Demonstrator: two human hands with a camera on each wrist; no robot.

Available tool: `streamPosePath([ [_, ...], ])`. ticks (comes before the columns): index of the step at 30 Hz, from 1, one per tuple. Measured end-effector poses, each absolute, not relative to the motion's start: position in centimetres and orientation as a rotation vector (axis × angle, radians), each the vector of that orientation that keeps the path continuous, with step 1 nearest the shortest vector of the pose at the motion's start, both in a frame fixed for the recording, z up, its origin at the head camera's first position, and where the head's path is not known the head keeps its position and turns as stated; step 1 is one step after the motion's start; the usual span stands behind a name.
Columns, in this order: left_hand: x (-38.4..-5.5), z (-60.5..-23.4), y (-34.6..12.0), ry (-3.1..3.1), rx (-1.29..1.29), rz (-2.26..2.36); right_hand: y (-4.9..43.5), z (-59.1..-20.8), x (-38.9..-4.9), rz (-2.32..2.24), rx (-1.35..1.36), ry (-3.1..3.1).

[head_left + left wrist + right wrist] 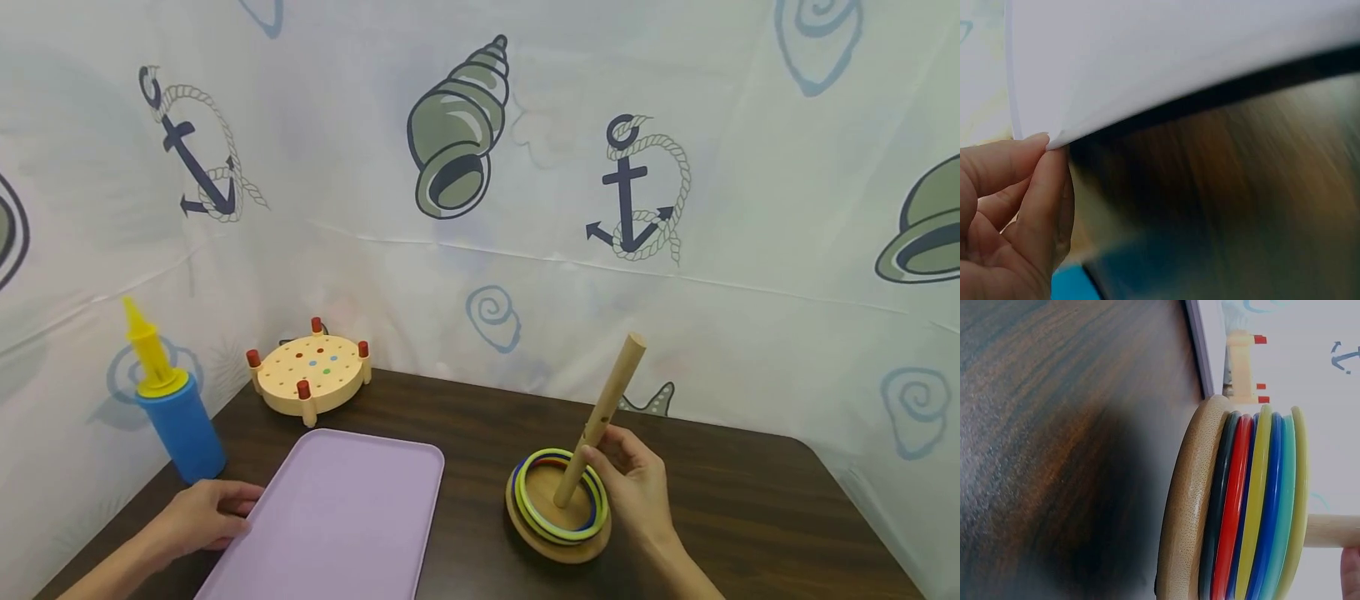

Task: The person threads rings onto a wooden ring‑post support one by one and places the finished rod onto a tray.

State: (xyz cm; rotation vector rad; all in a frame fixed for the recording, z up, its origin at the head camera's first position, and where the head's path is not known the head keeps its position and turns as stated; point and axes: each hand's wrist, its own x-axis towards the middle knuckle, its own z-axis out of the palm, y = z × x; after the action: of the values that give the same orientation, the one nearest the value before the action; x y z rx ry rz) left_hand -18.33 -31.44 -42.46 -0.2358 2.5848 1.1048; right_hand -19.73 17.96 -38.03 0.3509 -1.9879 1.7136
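On the left of the head view, my left hand [198, 518] pinches the left rim of a flat lilac tray [345, 508]. The left wrist view shows thumb and fingertips at the tray's edge [1147, 106], with the dark tabletop below. My right hand [637, 483] grips the wooden post [613, 390] of a ring toss stand, which leans to the right. Several coloured rings [1266, 506] lie stacked round the post on its round wooden base [1188, 506]. A shadow falls beneath the base, which looks raised off the table. Only a fingertip of the right hand [1351, 572] shows in the right wrist view.
A blue and yellow hand pump [183, 425] stands at the left table edge. Behind the tray sits a round wooden pegged board [311, 375] with red-tipped legs. A printed curtain [360, 167] hangs behind the dark wooden table [750, 500].
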Motion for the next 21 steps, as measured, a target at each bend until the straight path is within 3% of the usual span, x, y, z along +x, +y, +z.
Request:
streamPosePath([
  [21,-22.6,-41.8,-16.2,2.58,-0.075,1.403,19.3,-36.8,-20.5,1.645,0.332,-1.992],
])
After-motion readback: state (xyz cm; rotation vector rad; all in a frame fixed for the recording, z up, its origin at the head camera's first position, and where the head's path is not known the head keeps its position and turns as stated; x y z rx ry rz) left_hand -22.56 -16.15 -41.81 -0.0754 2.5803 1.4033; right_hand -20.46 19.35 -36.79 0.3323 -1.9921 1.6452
